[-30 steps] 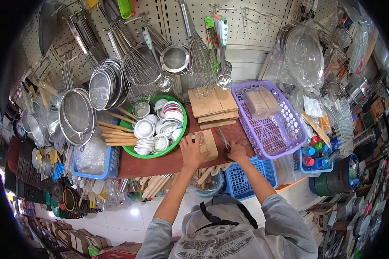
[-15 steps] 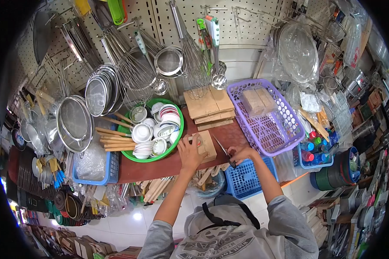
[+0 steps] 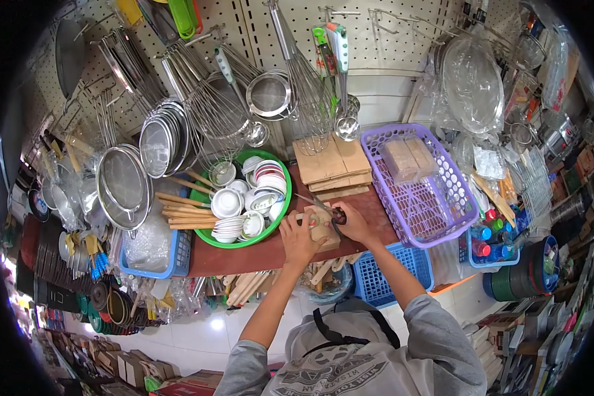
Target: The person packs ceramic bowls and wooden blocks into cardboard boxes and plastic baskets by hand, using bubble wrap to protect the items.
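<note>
A small brown cardboard box [image 3: 328, 243] lies on the red-brown table [image 3: 244, 259]. My left hand [image 3: 299, 239] rests on its left side, fingers bent around something small that I cannot make out. Scissors [image 3: 318, 201] with dark handles are in my right hand [image 3: 355, 223], their blades apart above the box and pointing up and left. Behind the box is a stack of flat brown cardboard [image 3: 330, 164]. The green basin [image 3: 285, 210] of small white bowls [image 3: 228, 203] stands to the left of my left hand.
A purple basket [image 3: 435, 240] with wrapped brown blocks [image 3: 409, 158] stands at the right. Below the table edge are a blue basket [image 3: 393, 274] and wooden utensils [image 3: 251, 288]. Whisks [image 3: 310, 99] and strainers [image 3: 268, 94] hang from the pegboard behind.
My right hand has moved left and up with the scissors, from beside the box to over it. My left hand stays at the box. The whole view has shifted slightly.
</note>
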The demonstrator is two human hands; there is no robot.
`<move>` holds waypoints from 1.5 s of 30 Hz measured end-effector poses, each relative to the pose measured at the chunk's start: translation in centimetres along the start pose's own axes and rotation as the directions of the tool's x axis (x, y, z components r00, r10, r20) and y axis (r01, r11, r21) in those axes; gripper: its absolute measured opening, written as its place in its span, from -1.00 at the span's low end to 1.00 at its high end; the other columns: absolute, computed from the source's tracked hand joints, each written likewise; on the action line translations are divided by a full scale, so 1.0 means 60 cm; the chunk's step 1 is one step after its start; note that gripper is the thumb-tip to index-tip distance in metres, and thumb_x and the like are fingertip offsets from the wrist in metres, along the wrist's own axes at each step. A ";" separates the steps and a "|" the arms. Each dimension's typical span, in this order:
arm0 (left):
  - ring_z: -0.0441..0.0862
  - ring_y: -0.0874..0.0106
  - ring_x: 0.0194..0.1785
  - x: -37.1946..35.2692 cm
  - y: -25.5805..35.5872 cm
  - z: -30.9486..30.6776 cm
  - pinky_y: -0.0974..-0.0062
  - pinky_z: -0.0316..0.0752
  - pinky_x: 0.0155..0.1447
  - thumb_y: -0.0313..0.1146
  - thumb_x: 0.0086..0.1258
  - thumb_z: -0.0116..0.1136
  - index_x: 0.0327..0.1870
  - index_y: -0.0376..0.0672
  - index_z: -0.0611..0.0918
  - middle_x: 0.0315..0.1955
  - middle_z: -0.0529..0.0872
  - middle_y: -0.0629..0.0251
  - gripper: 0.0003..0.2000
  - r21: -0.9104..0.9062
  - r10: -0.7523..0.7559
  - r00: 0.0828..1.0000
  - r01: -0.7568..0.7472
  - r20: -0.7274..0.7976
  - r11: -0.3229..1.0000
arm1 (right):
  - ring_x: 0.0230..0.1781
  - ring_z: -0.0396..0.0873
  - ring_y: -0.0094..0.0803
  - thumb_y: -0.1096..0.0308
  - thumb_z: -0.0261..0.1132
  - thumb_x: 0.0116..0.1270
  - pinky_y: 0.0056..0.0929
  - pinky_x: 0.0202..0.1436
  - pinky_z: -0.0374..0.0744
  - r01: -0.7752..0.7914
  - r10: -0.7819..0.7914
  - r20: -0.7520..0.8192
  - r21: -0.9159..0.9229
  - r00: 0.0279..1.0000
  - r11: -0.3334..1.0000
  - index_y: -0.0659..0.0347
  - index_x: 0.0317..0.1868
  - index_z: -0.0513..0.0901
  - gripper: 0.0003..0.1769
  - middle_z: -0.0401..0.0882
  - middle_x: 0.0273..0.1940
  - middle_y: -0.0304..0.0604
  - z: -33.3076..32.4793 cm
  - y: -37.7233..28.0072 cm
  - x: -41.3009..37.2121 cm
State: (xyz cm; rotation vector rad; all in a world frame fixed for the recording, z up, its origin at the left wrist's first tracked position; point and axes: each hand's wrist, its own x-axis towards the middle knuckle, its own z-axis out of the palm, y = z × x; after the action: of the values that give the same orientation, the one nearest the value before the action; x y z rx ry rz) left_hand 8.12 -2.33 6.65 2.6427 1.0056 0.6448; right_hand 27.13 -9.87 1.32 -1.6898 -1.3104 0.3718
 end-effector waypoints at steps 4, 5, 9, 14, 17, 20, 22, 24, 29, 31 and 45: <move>0.29 -0.01 0.17 0.000 0.000 -0.002 0.06 0.27 0.29 -0.01 -0.13 0.61 0.27 -0.02 0.44 0.09 0.35 0.00 -0.14 0.006 -0.001 1.000 0.001 -0.009 1.000 | -0.28 0.41 -0.52 0.19 0.59 0.12 -0.49 -0.15 0.47 -0.066 0.070 -0.035 0.097 0.997 0.993 0.15 0.01 0.50 -0.46 0.44 -0.33 -0.31 0.026 0.025 0.006; 0.30 0.00 0.17 0.000 0.000 -0.003 0.08 0.29 0.28 -0.02 -0.13 0.60 0.26 -0.02 0.45 0.07 0.36 0.01 -0.16 0.000 -0.006 1.000 0.006 0.001 1.000 | -0.29 0.41 -0.52 0.20 0.59 0.12 -0.49 -0.15 0.47 -0.096 0.099 -0.014 0.162 0.995 0.982 0.15 0.00 0.49 -0.46 0.43 -0.33 -0.31 0.027 0.029 0.008; 0.31 0.01 0.13 0.002 0.005 -0.013 0.11 0.32 0.23 -0.05 -0.11 0.60 0.23 0.00 0.48 0.00 0.37 0.03 -0.21 0.000 -0.023 0.999 0.023 0.046 1.000 | -0.28 0.42 -0.53 0.21 0.59 0.11 -0.48 -0.15 0.47 -0.159 0.150 0.060 0.192 0.987 0.969 0.14 -0.01 0.48 -0.46 0.44 -0.33 -0.31 0.021 0.024 0.012; 0.33 0.06 0.07 0.006 0.012 -0.017 0.15 0.35 0.19 -0.14 -0.11 0.60 0.16 0.05 0.52 -0.07 0.37 0.10 -0.28 -0.014 -0.083 0.996 0.083 0.038 0.996 | -0.27 0.45 -0.48 0.21 0.59 0.10 -0.43 -0.11 0.48 -0.175 0.155 0.107 0.216 0.982 0.961 0.15 -0.03 0.46 -0.45 0.45 -0.33 -0.27 0.013 0.022 0.015; 0.33 0.06 0.06 0.006 0.008 -0.013 0.14 0.35 0.18 -0.12 -0.13 0.61 0.17 0.06 0.53 -0.07 0.37 0.09 -0.27 -0.018 -0.066 0.998 0.066 -0.003 0.998 | -0.28 0.43 -0.52 0.22 0.59 0.10 -0.45 -0.13 0.48 -0.184 0.159 0.120 0.248 0.980 0.951 0.15 -0.03 0.46 -0.46 0.44 -0.32 -0.29 0.009 0.015 0.016; 0.34 0.06 0.05 0.006 0.010 -0.017 0.13 0.35 0.17 -0.11 -0.13 0.61 0.18 0.06 0.53 -0.07 0.38 0.08 -0.27 -0.008 -0.074 0.997 0.075 0.007 0.997 | -0.29 0.41 -0.54 0.23 0.59 0.10 -0.48 -0.14 0.47 -0.186 0.165 0.108 0.231 0.980 0.955 0.16 -0.02 0.47 -0.46 0.43 -0.33 -0.30 0.009 0.015 0.016; 0.34 0.06 0.05 0.007 0.009 -0.018 0.13 0.36 0.16 -0.09 -0.12 0.60 0.18 0.06 0.53 -0.08 0.39 0.07 -0.27 -0.004 -0.080 0.997 0.080 0.020 0.997 | -0.30 0.41 -0.54 0.22 0.59 0.11 -0.49 -0.15 0.47 -0.187 0.163 0.113 0.251 0.980 0.950 0.16 -0.02 0.47 -0.45 0.43 -0.33 -0.31 0.010 0.019 0.015; 0.35 0.06 0.04 0.008 0.011 -0.019 0.13 0.36 0.16 -0.08 -0.11 0.60 0.18 0.06 0.53 -0.08 0.39 0.07 -0.27 0.005 -0.075 0.997 0.074 0.025 0.997 | -0.30 0.41 -0.54 0.21 0.58 0.11 -0.49 -0.15 0.47 -0.189 0.163 0.119 0.263 0.979 0.946 0.17 -0.01 0.47 -0.45 0.42 -0.33 -0.31 0.009 0.021 0.015; 0.37 0.07 0.02 0.005 -0.003 -0.019 0.16 0.38 0.14 -0.13 -0.02 0.55 0.19 0.04 0.53 -0.08 0.40 0.08 -0.33 0.031 -0.004 1.000 0.004 0.011 1.000 | -0.27 0.42 -0.53 0.20 0.58 0.13 -0.47 -0.15 0.49 -0.221 0.183 0.160 0.267 0.970 0.938 0.17 0.00 0.46 -0.44 0.43 -0.31 -0.30 0.012 0.029 0.018; 0.38 0.08 0.02 0.004 -0.010 -0.025 0.17 0.39 0.14 -0.17 0.02 0.51 0.20 0.03 0.52 -0.07 0.40 0.08 -0.36 0.032 0.034 0.999 -0.035 0.032 0.999 | -0.27 0.43 -0.53 0.20 0.58 0.13 -0.47 -0.14 0.49 -0.210 0.180 0.139 0.244 0.974 0.947 0.17 0.01 0.46 -0.44 0.43 -0.31 -0.30 0.008 0.022 0.017; 0.44 0.13 -0.02 0.011 -0.034 -0.036 0.20 0.43 0.07 -0.24 0.08 0.48 0.23 0.00 0.50 -0.08 0.41 0.14 -0.37 0.005 0.138 0.987 -0.139 0.078 0.990 | -0.16 0.52 -0.37 0.08 0.53 0.18 -0.37 -0.01 0.50 -0.191 0.180 0.083 0.157 0.980 0.969 0.17 0.02 0.47 -0.44 0.54 -0.22 -0.16 0.011 0.018 0.001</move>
State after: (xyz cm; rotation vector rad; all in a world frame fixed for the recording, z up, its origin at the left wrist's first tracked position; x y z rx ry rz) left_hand 6.36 -0.26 7.98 2.7426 0.8120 0.5622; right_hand 27.32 -9.49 0.13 -1.6761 -1.1399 0.6358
